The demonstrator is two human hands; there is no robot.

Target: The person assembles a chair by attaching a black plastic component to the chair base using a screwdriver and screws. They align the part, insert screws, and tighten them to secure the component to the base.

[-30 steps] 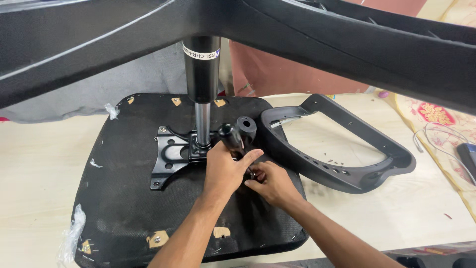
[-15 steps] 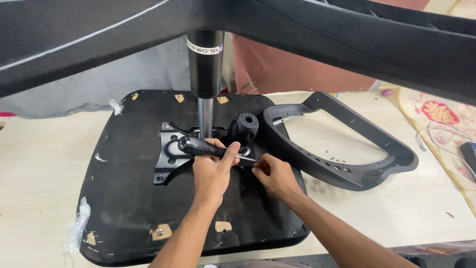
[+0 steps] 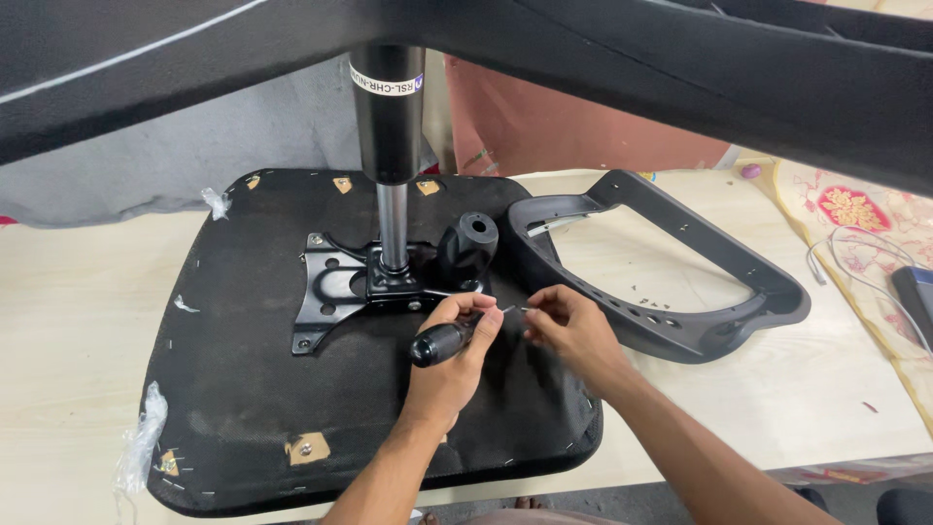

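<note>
This looks like a small furniture workshop where office chairs are put together. A pale wooden worktable [image 3: 78, 321] carries an upturned seat [image 3: 253, 389], black, with staples along its edge and a metal plate [image 3: 335, 292] screwed on, just above the grip on the screwdriver [image 3: 442, 342]. A gas column [image 3: 389, 136] rises from that plate. To the right of the grip lies a loose plastic armrest [image 3: 680, 292]. Small screws are scattered inside it.
</note>
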